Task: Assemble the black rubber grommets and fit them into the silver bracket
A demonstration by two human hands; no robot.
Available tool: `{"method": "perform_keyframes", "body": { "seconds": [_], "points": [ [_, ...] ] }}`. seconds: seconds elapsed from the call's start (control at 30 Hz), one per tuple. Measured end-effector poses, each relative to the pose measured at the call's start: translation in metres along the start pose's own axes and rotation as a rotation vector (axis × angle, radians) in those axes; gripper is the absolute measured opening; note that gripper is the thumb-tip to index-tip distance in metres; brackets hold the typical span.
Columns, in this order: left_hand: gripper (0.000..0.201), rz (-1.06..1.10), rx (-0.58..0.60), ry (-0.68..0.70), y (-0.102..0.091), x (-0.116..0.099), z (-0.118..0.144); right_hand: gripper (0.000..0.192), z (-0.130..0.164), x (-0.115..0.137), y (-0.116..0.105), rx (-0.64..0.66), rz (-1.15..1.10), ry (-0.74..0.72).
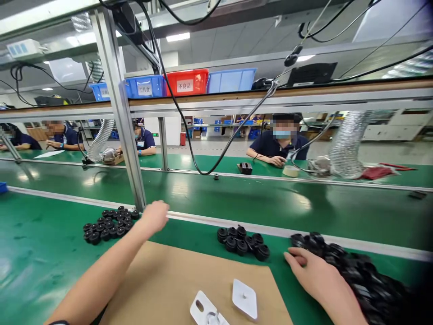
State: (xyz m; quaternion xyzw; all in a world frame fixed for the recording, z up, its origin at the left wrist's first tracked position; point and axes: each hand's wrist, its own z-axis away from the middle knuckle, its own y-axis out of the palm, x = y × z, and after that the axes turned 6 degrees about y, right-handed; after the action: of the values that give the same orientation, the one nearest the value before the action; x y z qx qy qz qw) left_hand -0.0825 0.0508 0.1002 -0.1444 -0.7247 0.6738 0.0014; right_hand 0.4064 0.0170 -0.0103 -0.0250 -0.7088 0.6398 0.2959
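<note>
My left hand point(156, 215) reaches forward beside the aluminium post, over the rail at the belt's edge. Its fingers are mostly turned away, so whatever they hold is hidden. To the left of that arm sits a group of small round black parts point(108, 225). At the right, my right hand point(314, 273) is by a heap of black parts point(355, 266), thumb and fingers a little apart, nothing visible between them. Between the hands stands a smaller cluster of round black parts point(241, 240). Two white plastic pieces, a square plate point(244, 299) and a slotted plate point(208, 311), lie nearest me.
Brown cardboard point(189, 275) covers the bench in front of me. An aluminium post point(118, 104) rises by my left hand. A green belt point(209, 194) runs across, carrying a small black part point(216, 177). Cables hang overhead. Across the belt, a masked co-worker point(279, 142) sits working.
</note>
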Motion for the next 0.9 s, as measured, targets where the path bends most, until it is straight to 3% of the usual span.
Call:
{"method": "perform_keyframes", "body": {
  "seconds": [0.13,0.27,0.5,0.77,0.9],
  "points": [
    [0.028,-0.223,0.069,-0.317,-0.022,0.056,-0.007,0.049,0.011,0.005,-0.01,-0.028,0.007,0.001],
    [0.026,-0.318,0.166,-0.41,-0.02,0.079,-0.013,0.062,0.032,0.023,-0.027,-0.139,0.1,0.029],
    [0.028,-0.336,0.172,-0.313,-0.001,0.079,-0.017,0.029,0.043,0.029,-0.032,-0.028,0.097,-0.001],
    [0.033,-0.27,0.227,-0.208,0.007,0.074,-0.018,0.054,0.049,0.037,-0.033,-0.067,0.078,-0.045],
    [0.023,-0.199,0.202,-0.178,0.008,0.081,-0.019,0.046,0.047,0.041,-0.028,-0.091,0.066,-0.032]
  ]
}}
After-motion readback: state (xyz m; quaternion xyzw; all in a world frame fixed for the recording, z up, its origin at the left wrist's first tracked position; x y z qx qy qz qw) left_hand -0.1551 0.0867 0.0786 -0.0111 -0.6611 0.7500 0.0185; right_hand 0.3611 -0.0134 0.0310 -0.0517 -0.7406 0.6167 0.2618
